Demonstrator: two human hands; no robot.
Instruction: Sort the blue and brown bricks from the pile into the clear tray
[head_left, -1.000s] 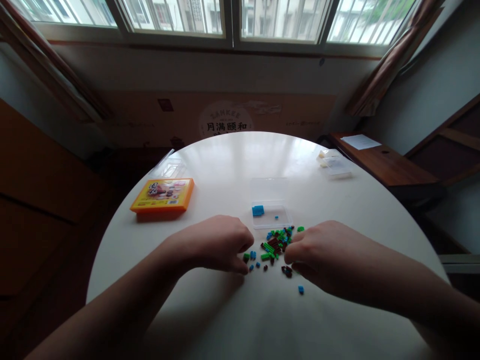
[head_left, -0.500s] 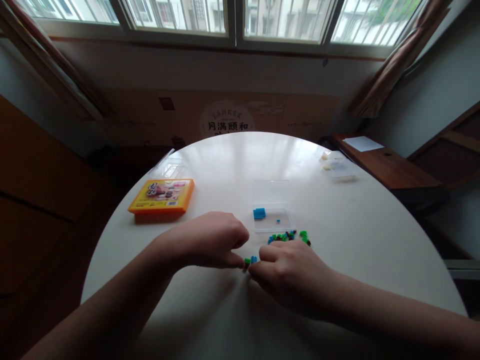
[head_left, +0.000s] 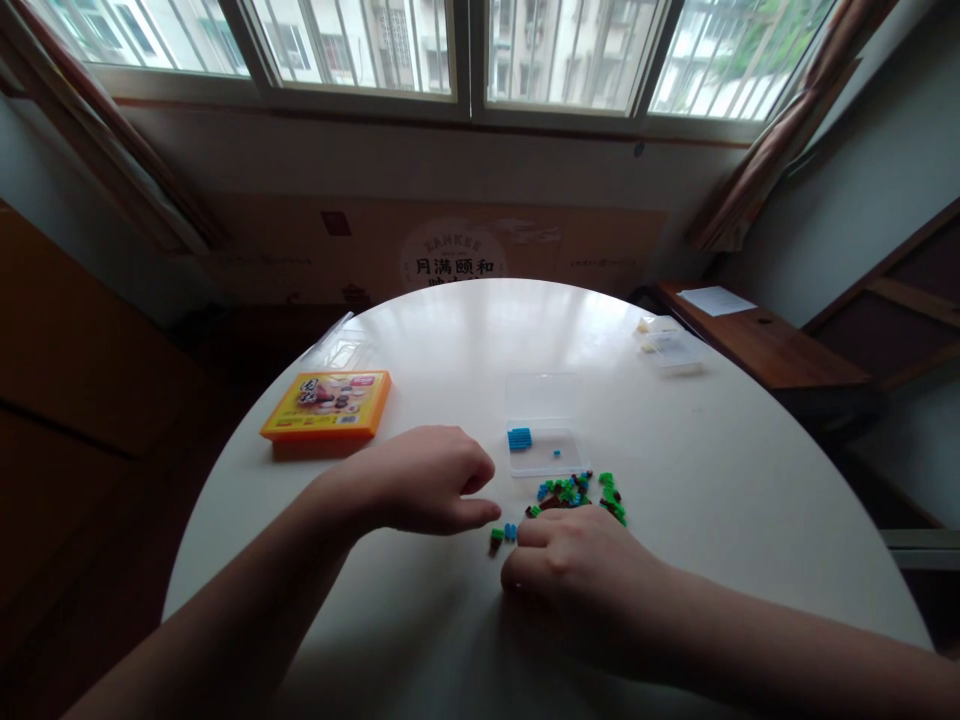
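A small heap of tiny green, blue and brown building bricks (head_left: 581, 493) lies on the round white table (head_left: 465, 340). My left hand (head_left: 424, 480) rests curled on the table, left of the heap, thumb and fingers pinched together near two loose bricks (head_left: 502, 534). My right hand (head_left: 581, 560) lies knuckles up over the near part of the heap, fingers curled down onto the table and hiding whatever is under them. Just beyond the heap sits a clear plastic box (head_left: 546, 450) with a blue brick block (head_left: 519, 438) inside.
An orange flat box (head_left: 328, 405) lies at the table's left. Clear packets (head_left: 671, 345) sit at the far right edge, a clear bag (head_left: 337, 345) at the far left. A wooden side desk (head_left: 757, 345) with a paper stands to the right, under the windows.
My right hand has slid left and nearer across the brick heap, covering its near part. The left hand stayed almost still. The camera tipped slightly, shifting the table down in view.
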